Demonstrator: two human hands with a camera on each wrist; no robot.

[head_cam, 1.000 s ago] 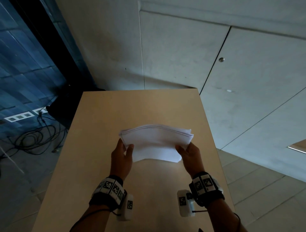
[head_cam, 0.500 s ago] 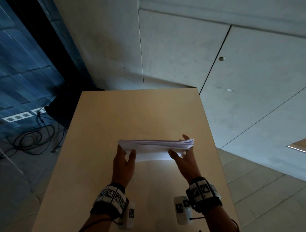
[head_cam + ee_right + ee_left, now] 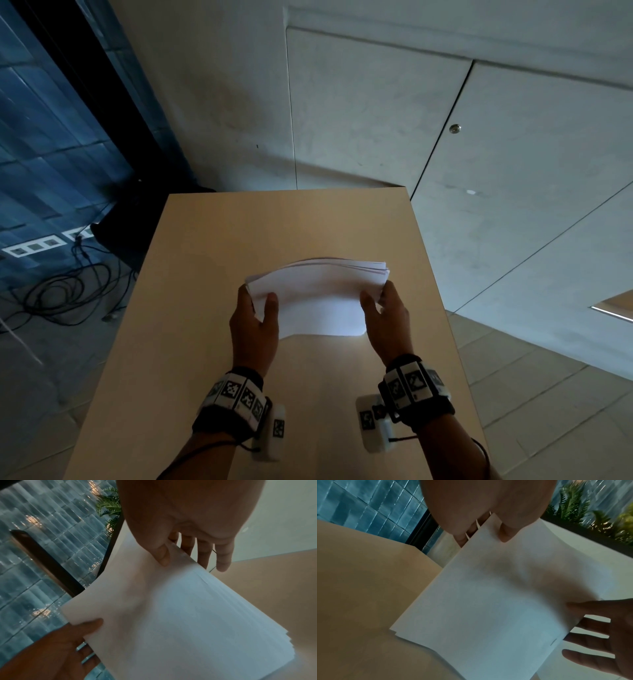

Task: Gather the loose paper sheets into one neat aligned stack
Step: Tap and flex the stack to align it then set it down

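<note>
Seen from the head camera, a person is holding a stack of white paper sheets [image 3: 320,301] above the middle of a light wooden table [image 3: 212,274], the left hand [image 3: 254,327] pinching its left edge and the right hand [image 3: 387,318] pinching its right edge, thumbs on top. In the left wrist view, the left thumb [image 3: 505,534] is pressing the top sheet, fingers underneath, the lower corner of the stack meeting the table. In the right wrist view, the right thumb [image 3: 162,555] is lying on top while the fingers [image 3: 223,558] are reaching behind, sheet edges slightly stepped.
</note>
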